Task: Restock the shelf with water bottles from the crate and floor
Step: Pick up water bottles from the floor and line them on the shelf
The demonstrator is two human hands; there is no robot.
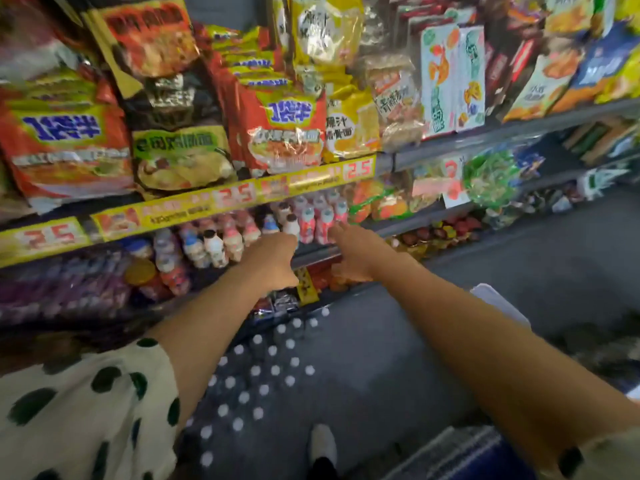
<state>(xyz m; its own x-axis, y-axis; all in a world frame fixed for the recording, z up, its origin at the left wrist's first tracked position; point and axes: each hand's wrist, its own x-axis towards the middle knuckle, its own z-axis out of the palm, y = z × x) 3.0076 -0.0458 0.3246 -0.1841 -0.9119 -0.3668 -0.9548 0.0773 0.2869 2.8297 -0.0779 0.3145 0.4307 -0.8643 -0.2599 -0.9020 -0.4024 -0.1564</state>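
Small drink bottles [306, 225] with pink, white and blue labels stand in rows on a middle shelf [313, 259] under a yellow price strip. My left hand [273, 258] reaches into that shelf with its back towards me and its fingers curled at the base of a white bottle [292, 226] with a dark cap. The blur hides whether it grips that bottle. My right hand [349, 252] is stretched out beside it, fingers apart, with the fingertips at a pink bottle [325, 223].
Noodle packets [287, 129] fill the shelf above and snack bags [446, 81] hang to the right. Lower shelves hold more packets. A blue crate [460, 455] sits on the grey floor at the bottom right, near my shoe [322, 445].
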